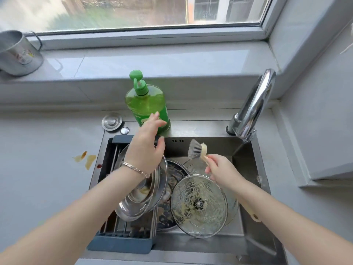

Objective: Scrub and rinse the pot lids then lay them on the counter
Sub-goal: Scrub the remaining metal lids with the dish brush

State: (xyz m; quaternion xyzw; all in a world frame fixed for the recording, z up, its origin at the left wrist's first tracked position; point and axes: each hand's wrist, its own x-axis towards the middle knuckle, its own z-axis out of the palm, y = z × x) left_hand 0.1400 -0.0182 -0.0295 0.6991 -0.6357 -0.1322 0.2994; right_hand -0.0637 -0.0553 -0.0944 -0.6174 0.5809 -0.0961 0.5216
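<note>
Over the sink (246, 165), the left hand (145, 148) stretches forward with its fingers straight and spread wide, holding nothing. Its fingertips overlap the lower label of the green soap bottle (147, 104), which stands upright on the back ledge, but I cannot tell whether they touch it. A bracelet (135, 169) circles that wrist. The right hand (219, 169) grips the pale handle of a brush (196, 150), its fingers curled round it. The bristled head is raised above the basin and points toward the left hand, and the handle's far end shows under the forearm. A glass lid (198, 205) lies knob up in the basin just below the right hand, streaked with yellowish foam. A steel lid (141, 190) leans tilted on the rack (120, 244) that spans the sink's left part, under the left forearm. A dark, soiled dish (176, 175) sits between the two lids, partly hidden by both. The tap (252, 106) arches over the back right corner. A round metal plug (111, 121) rests on the ledge left of the bottle. Brown and red stains (86, 159) mark the counter (47, 131) just left of the sink. A metal cup (17, 52) stands on the windowsill at far left.
</note>
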